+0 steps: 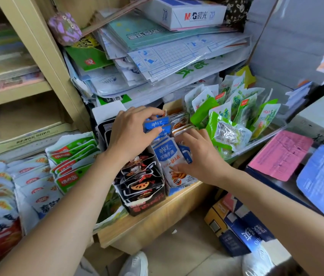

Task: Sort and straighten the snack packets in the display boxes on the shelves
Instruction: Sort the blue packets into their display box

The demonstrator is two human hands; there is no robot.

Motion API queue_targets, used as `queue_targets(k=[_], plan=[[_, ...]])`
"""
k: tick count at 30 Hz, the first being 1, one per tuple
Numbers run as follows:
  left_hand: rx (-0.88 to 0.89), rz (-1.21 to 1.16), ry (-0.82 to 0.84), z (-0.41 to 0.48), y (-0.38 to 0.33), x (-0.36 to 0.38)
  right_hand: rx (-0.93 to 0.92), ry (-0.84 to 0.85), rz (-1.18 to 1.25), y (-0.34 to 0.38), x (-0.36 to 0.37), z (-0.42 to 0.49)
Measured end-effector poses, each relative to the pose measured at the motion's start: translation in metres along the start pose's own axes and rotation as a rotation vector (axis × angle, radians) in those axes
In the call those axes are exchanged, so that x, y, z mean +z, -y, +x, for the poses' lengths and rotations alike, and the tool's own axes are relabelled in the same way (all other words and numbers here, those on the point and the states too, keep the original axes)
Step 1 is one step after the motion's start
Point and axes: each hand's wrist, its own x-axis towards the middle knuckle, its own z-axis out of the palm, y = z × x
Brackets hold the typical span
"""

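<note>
My left hand (132, 132) pinches a small bunch of blue-topped snack packets (158, 124) between thumb and fingers, lifted at the back of a narrow display box (175, 191). My right hand (199, 154) rests with spread fingers on the blue-and-white fish snack packets (170, 156) standing in the front of that box. Just left stands a black display box (147, 206) holding several black packets with lotus-root pictures (139, 184). Orange-topped packets (181, 121) fill the rear of the box behind my hands.
A clear tray (260, 140) of green-and-white packets (234, 114) stands to the right. More white, green and red packets (37, 182) lie in rows at the left. Stacked paper and folders (167, 52) overhang behind. Pink and blue cartons (280, 154) lie right; cartons (234, 226) on the floor.
</note>
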Motion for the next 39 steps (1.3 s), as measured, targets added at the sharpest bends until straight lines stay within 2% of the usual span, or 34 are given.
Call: queue_targets(k=[3,7,13,17,22,25,29,32,36,39], plan=[[0.01,-0.015,-0.014,-0.004,0.0,0.0,0.064,0.053,0.315,0.001,-0.007,-0.008],[0.019,-0.061,-0.003,-0.005,-0.002,-0.001,0.187,0.027,0.433,-0.011,-0.018,-0.013],[0.021,-0.126,0.019,-0.009,0.002,0.0,0.363,-0.061,0.752,-0.017,-0.026,-0.027],[-0.067,0.081,0.021,-0.008,-0.005,-0.002,0.441,-0.141,0.892,-0.018,-0.031,-0.03],[-0.1,0.268,0.151,-0.002,-0.016,0.0,0.429,-0.321,0.961,-0.018,-0.047,-0.032],[-0.082,0.297,0.164,-0.003,-0.015,0.002,0.443,-0.354,0.956,-0.022,-0.053,-0.031],[0.078,0.176,0.029,-0.014,-0.025,0.003,0.463,-0.339,0.941,-0.024,-0.057,-0.03],[0.086,0.091,0.079,-0.025,-0.043,0.001,0.469,-0.332,0.917,-0.024,-0.06,-0.029],[0.087,0.474,0.296,-0.039,-0.046,0.018,0.486,-0.355,0.883,-0.024,-0.066,-0.03],[0.053,0.583,0.304,-0.04,-0.039,0.028,0.496,-0.365,0.871,-0.026,-0.07,-0.031]])
